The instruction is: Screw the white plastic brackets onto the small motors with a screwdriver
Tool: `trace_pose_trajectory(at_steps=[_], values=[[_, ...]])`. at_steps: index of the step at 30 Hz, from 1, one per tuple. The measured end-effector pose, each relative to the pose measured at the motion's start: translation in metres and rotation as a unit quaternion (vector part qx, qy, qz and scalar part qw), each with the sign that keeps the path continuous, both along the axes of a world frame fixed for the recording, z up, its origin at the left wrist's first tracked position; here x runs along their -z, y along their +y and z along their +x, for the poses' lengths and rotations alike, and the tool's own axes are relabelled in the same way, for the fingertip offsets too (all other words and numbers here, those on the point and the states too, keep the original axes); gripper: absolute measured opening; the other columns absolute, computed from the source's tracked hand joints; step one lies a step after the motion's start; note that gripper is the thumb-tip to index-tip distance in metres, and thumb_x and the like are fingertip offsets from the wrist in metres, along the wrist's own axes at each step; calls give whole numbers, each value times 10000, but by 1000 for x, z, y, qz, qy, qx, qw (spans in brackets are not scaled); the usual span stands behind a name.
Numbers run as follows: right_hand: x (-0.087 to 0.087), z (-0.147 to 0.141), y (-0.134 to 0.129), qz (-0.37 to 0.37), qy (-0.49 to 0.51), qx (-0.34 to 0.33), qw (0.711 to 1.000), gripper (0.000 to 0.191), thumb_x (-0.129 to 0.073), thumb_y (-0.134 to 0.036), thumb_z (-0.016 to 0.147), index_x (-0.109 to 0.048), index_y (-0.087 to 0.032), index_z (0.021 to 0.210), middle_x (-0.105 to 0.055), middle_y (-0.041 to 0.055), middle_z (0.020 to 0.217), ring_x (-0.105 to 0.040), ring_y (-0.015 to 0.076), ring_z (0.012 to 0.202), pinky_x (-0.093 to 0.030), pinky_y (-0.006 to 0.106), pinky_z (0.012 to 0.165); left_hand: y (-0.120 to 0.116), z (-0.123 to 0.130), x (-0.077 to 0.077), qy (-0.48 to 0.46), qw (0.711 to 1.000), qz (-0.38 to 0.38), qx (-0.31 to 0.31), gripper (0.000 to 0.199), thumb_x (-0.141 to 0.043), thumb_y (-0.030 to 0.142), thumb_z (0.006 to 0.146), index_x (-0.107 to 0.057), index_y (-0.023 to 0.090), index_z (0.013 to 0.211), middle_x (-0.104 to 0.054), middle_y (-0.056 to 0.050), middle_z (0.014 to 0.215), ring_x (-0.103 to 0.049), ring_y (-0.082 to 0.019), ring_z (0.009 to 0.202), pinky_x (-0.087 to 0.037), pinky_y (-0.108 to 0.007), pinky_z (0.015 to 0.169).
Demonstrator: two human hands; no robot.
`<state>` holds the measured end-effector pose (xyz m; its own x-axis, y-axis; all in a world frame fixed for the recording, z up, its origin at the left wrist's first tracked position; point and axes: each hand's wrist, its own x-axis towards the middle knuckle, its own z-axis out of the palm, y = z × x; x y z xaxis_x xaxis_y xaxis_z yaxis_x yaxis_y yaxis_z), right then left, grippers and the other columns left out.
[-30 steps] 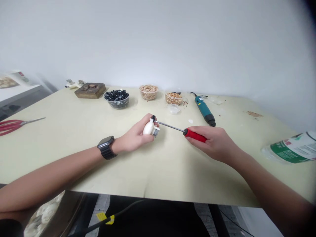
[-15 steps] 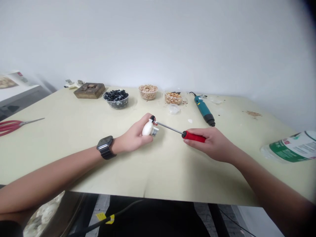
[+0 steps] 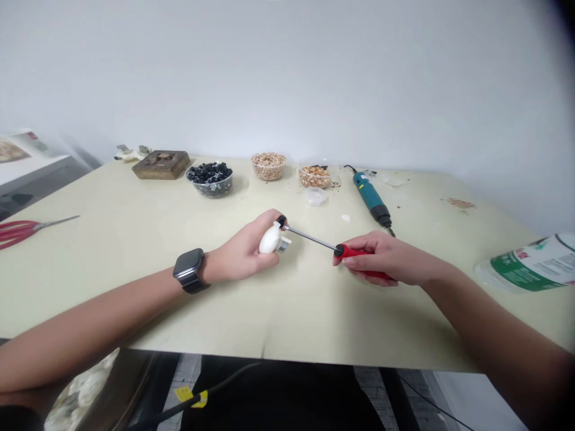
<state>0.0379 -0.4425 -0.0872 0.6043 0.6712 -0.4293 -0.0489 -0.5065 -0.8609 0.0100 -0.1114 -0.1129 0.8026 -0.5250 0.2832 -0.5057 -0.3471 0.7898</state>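
Near the middle of the table, my left hand point(image 3: 245, 248) is closed round a small white part point(image 3: 270, 239) with a grey piece at its lower right. A black piece point(image 3: 281, 221) shows at the fingertips of that hand. My right hand point(image 3: 386, 258) grips the red handle of a screwdriver point(image 3: 314, 239), whose metal shaft points left and slightly up. The shaft's tip meets or nearly meets the black piece; exact contact is too small to tell. The red handle shows below the right fingers.
Behind the hands stand bowls of black pieces point(image 3: 209, 179), pale bits point(image 3: 268, 166) and brown bits point(image 3: 315, 177), a small lid point(image 3: 315, 196), a wooden block point(image 3: 162, 165) and a teal rotary tool point(image 3: 371, 197). Red scissors point(image 3: 20, 232) lie left, a labelled bottle point(image 3: 534, 263) right.
The fingers of my right hand have shifted on the red handle, and more of its rear end shows below them. The screwdriver and the white part have moved slightly right and down.
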Motion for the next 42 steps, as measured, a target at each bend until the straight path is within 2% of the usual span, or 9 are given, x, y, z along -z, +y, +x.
trace_pose_trajectory(at_steps=[10,16,20,24,29,32,34,39,42], values=[[8,5,-3,23,50,2,998,438,-697,-543,967,-707,-156,1171,-520,-34,639,-372,51,437,-274,196,396,0,0,-1,-2,1000,-4,-2,464,-623,230,791,-509,194,1239,-590,-47,1048,-553,-187,900,-458,-320,824],[1,1,2,40,103,-5,994,426,-692,-560,967,-681,-161,1116,-537,-35,645,-330,34,401,-243,185,372,0,6,4,-55,998,-7,-10,488,-639,188,742,-529,198,1217,-595,-58,1136,-562,-183,930,-470,-321,836],[-8,-1,6,13,40,36,998,428,-729,-577,933,-647,-168,1032,-503,-47,616,-355,45,422,-273,188,383,-6,4,6,74,989,-125,-31,445,-668,178,795,-487,227,1199,-583,-23,1091,-522,-103,729,-452,-234,605],[-5,3,6,1,-31,126,992,435,-762,-580,901,-582,-185,927,-513,-39,619,-394,60,451,-289,203,407,-13,2,8,192,943,-269,-34,449,-727,252,857,-404,267,1169,-536,-39,1288,-543,-74,669,-487,-216,481],[12,1,21,56,-88,198,975,440,-789,-575,874,-593,-200,996,-490,-55,561,-413,86,439,-329,222,408,-25,-6,7,269,913,-307,-14,482,-749,241,897,-371,278,1193,-548,-45,1344,-665,-92,730,-602,-259,606],[18,-9,35,88,-102,177,975,435,-771,-591,887,-623,-193,979,-483,-53,544,-439,97,436,-355,231,407,-36,-18,6,297,903,-312,-8,470,-751,301,942,-350,268,1185,-511,-67,1419,-753,-181,943,-677,-362,792],[19,-17,43,108,-103,165,975,428,-761,-581,905,-646,-200,1060,-490,-57,532,-455,101,445,-369,223,414,-44,-27,6,309,900,-306,-10,479,-760,342,955,-341,264,1173,-499,-80,1443,-758,-221,1038,-681,-372,833],[21,-30,55,158,-95,175,967,410,-783,-526,903,-633,-220,1132,-524,-69,542,-454,85,440,-392,201,420,-57,-38,12,337,886,-317,7,547,-804,361,936,-299,262,1124,-563,-71,1348,-763,-172,932,-668,-309,775],[24,-31,60,164,-77,206,962,503,-860,-466,826,-604,-238,1193,-590,-62,648,-483,81,461,-395,199,409,-62,-38,15,353,873,-335,-1,591,-827,387,916,-280,261,1098,-599,-60,1272,-758,-158,885,-662,-308,775]])
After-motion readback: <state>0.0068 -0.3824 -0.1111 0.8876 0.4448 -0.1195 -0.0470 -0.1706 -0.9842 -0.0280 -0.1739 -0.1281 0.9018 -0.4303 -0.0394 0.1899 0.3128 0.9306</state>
